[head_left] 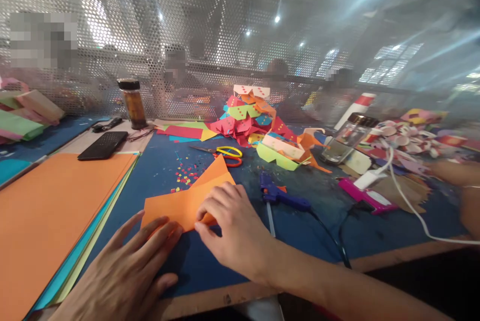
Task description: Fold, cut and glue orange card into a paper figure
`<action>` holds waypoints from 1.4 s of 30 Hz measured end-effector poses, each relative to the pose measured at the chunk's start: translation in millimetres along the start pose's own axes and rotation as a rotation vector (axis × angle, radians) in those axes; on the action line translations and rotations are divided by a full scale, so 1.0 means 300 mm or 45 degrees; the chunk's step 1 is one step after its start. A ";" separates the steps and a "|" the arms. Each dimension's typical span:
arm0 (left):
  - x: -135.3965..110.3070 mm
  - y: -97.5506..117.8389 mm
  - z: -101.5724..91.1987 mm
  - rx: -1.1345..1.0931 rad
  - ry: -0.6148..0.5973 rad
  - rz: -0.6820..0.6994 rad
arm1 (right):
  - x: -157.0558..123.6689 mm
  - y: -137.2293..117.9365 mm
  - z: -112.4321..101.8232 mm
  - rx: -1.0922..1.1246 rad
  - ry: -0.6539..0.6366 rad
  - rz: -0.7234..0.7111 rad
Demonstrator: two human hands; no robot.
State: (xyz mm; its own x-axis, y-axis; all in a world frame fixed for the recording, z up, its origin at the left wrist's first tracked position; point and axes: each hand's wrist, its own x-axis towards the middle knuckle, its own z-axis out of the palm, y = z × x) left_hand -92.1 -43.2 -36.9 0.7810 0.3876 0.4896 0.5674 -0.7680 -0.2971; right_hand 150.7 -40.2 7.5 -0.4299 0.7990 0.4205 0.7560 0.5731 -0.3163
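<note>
Near the surface's front edge, folded orange paper is pinched by the right hand and pressed under the left hand's extended, ungrasping fingers, presumably against slipping.

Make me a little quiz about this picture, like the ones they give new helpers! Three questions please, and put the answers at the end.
1. True or false: the scissors lie nearer to the person than the folded orange paper does.

2. What colour is the glue gun?
A) green
B) blue
C) white

3. Fill in the blank: the ____ hand lies with its fingers stretched out at the left end of the folded orange paper.

Key:
1. False; the scissors lie beyond the paper.
2. B.
3. Left; the left hand has its fingers stretched out, while the right hand has its fingers curled.
</note>
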 end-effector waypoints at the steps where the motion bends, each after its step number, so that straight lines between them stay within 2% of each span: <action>1: -0.002 0.000 0.001 0.003 0.005 -0.001 | 0.013 -0.008 0.016 0.009 -0.038 0.003; 6: -0.004 -0.001 -0.002 -0.012 0.027 -0.035 | 0.044 -0.022 0.069 -0.019 -0.116 0.066; 15: 0.005 0.001 -0.006 -0.041 0.078 -0.053 | 0.063 -0.034 0.078 -0.027 -0.207 0.149; 25: 0.005 -0.009 0.009 -0.042 0.108 -0.052 | 0.037 0.006 0.040 -0.007 -0.218 0.190; 33: -0.024 -0.014 0.026 -0.072 0.056 -0.013 | 0.001 0.056 -0.002 -0.027 -0.208 0.236; 42: -0.092 -0.022 0.090 -0.051 0.020 -0.050 | -0.043 0.115 -0.042 -0.077 -0.182 0.299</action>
State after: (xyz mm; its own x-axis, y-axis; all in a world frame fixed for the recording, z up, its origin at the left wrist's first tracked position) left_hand -110.4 -35.0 -70.5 0.7540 0.4099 0.5133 0.5863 -0.7723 -0.2445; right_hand 188.5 -33.0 2.0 -0.3013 0.9287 0.2164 0.8694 0.3607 -0.3378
